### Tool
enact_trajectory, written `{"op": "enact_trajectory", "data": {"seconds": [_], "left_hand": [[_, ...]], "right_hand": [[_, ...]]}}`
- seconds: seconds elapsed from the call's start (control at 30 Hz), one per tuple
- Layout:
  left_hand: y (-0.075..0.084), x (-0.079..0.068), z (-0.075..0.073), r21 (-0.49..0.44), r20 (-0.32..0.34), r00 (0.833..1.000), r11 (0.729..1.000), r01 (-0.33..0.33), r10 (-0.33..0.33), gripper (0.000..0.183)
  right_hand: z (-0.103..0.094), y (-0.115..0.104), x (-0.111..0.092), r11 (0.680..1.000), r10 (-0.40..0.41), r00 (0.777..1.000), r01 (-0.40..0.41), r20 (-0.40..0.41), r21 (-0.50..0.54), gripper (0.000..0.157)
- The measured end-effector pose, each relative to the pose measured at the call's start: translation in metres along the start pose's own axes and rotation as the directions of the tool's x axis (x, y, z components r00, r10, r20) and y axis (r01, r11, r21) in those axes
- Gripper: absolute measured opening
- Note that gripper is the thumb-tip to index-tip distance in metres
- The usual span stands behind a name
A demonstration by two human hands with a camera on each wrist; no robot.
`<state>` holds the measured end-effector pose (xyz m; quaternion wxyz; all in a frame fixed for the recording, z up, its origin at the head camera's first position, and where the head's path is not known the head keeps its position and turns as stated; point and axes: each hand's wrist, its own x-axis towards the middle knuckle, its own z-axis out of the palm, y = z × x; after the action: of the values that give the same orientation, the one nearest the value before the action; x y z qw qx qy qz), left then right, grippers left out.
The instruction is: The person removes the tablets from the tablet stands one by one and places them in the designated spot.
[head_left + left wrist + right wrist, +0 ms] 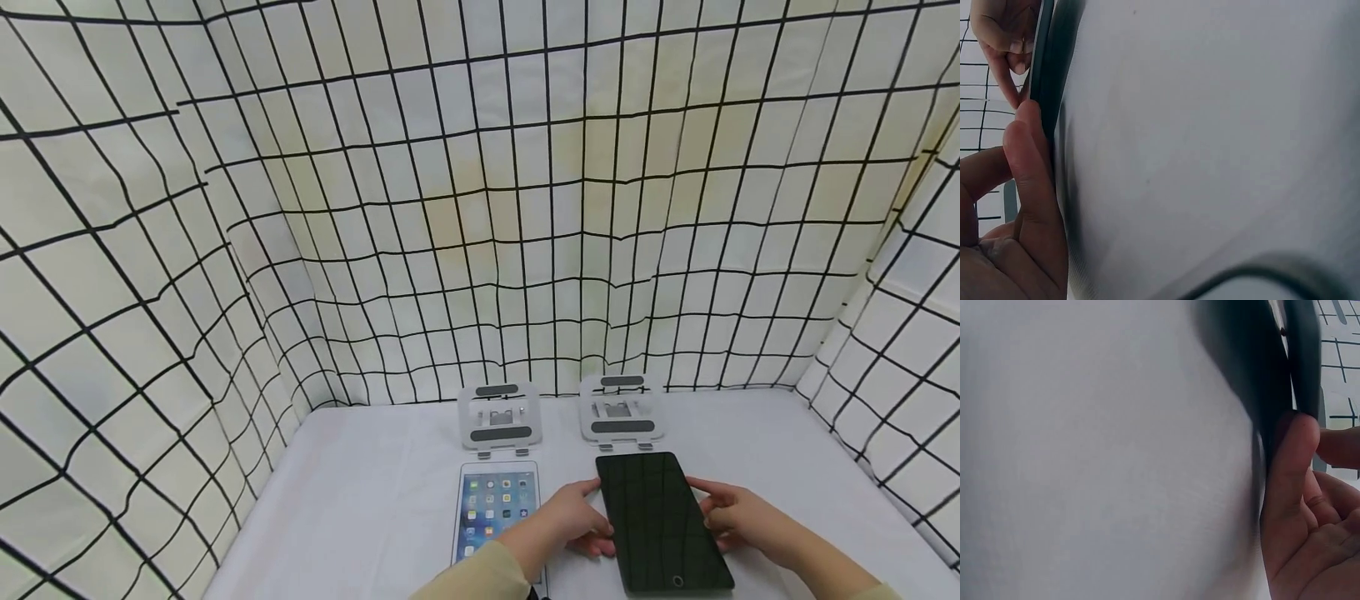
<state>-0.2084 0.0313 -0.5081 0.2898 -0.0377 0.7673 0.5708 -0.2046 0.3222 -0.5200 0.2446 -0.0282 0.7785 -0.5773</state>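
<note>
A dark-screened tablet [660, 521] with a round home button near its front edge is between my two hands. My left hand [576, 517] grips its left edge, the index finger reaching toward the far left corner. On the opposite side, my right hand [738, 517] holds the right edge with curled fingers. The left wrist view shows the left fingers [1029, 169] against the tablet's thin edge [1047, 69]. In the right wrist view the right thumb [1294, 456] presses at the tablet's edge [1304, 362], beside a dark shape along the white cloth.
A white tablet [498, 500] with a lit screen of app icons lies left, partly hidden by my left forearm. Behind the tablets stand two white folding stands [500, 417] with grey pads, the second stand [622, 408] to the right. White walls with black grid lines surround the white tabletop [345, 500].
</note>
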Motion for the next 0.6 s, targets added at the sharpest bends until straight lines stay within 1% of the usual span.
{"op": "enact_trajectory", "data": {"seconds": [0.1, 0.23, 0.33, 0.47, 0.6], "left_hand": [[0.0021, -0.0007, -0.0001, 0.036, 0.011, 1.0, 0.999, -0.001, 0.001, 0.073], [0.0037, -0.002, -0.0009, 0.117, 0.014, 1.0, 0.993, -0.013, 0.011, 0.072], [0.0043, -0.0028, -0.0009, 0.159, 0.015, 0.999, 0.987, -0.037, 0.035, 0.073], [0.0037, -0.0027, -0.0005, 0.181, 0.029, 0.997, 0.981, -0.072, 0.068, 0.078], [0.0027, -0.0026, -0.0011, 0.2, 0.049, 0.996, 0.976, -0.085, 0.076, 0.08]], "right_hand": [[-0.0005, 0.0008, 0.0, 1.0, 0.012, 1.0, -0.012, -0.005, -0.005, 0.076], [-0.0001, 0.0013, 0.0005, 1.0, 0.021, 1.0, -0.021, 0.0, -0.011, 0.078], [-0.0007, 0.0009, 0.0005, 1.0, 0.01, 1.0, -0.01, 0.011, -0.021, 0.078], [-0.0015, 0.0001, 0.0005, 1.0, -0.007, 1.0, 0.008, 0.021, -0.024, 0.078], [-0.0009, -0.0014, -0.001, 1.0, -0.001, 1.0, 0.001, 0.017, -0.024, 0.08]]}}
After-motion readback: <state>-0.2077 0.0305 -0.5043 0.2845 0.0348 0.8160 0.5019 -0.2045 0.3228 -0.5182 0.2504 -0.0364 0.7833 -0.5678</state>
